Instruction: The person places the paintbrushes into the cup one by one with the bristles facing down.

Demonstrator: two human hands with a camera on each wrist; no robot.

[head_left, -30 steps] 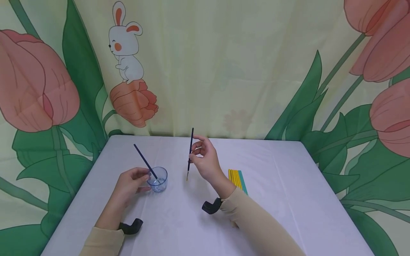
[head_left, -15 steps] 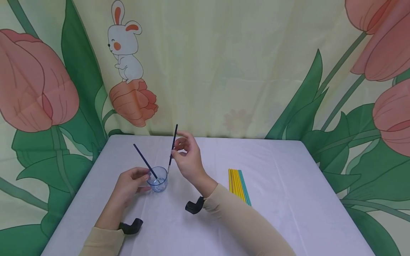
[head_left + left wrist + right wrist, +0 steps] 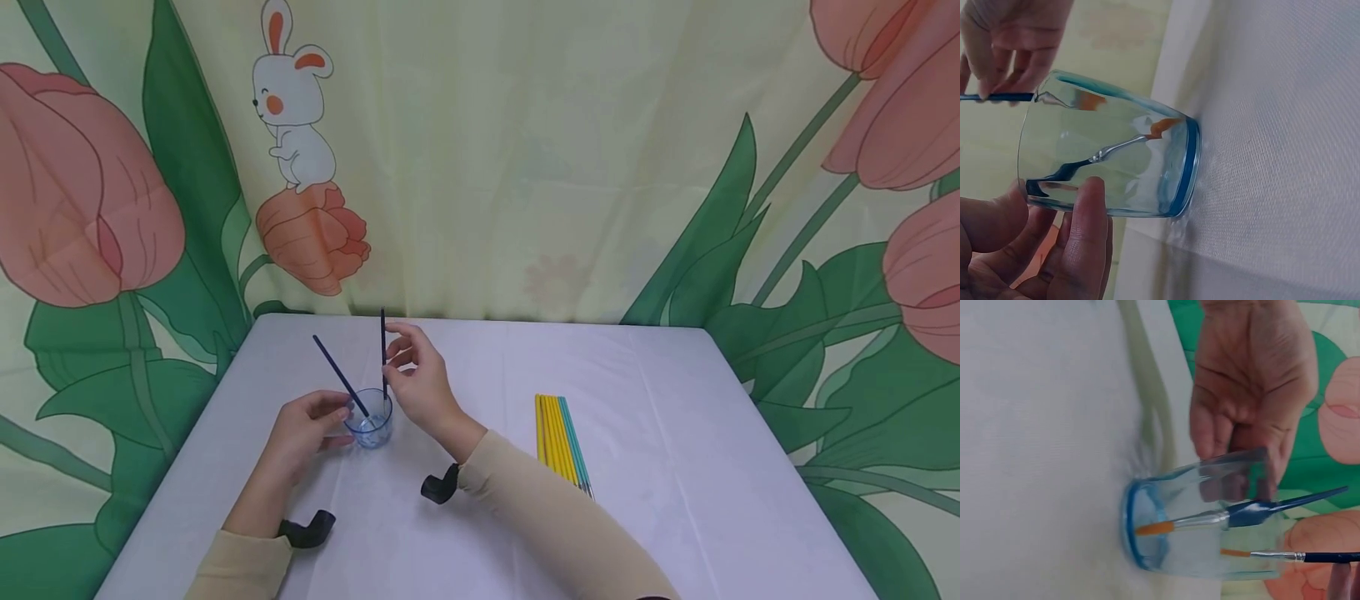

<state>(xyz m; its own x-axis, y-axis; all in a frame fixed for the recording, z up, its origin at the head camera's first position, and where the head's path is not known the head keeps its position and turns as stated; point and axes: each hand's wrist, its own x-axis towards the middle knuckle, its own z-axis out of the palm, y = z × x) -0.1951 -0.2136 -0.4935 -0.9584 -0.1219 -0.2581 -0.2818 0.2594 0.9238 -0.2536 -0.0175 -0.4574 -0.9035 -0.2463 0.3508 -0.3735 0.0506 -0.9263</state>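
Note:
A clear bluish glass cup (image 3: 369, 429) stands upright on the white table. My left hand (image 3: 303, 429) holds its left side, thumb and fingers around the wall. Inside leans one dark blue paintbrush (image 3: 337, 373), its orange-brown bristles near the bottom, as the right wrist view shows. My right hand (image 3: 423, 379) pinches a second dark blue paintbrush (image 3: 384, 350) by the handle, nearly upright. The bristles (image 3: 1235, 552) of that brush are within the cup, above its base, near the right wall.
Several yellow paintbrushes (image 3: 551, 433) and teal paintbrushes (image 3: 573, 442) lie side by side on the white table (image 3: 645, 467), right of the cup. My right forearm (image 3: 555, 508) crosses in front of their lower ends. A printed curtain (image 3: 480, 167) hangs behind the table.
My right hand has moved left with its paintbrush, from beside the cup to over it, and lowered the bristles inside. My left hand and the cup have stayed in place.

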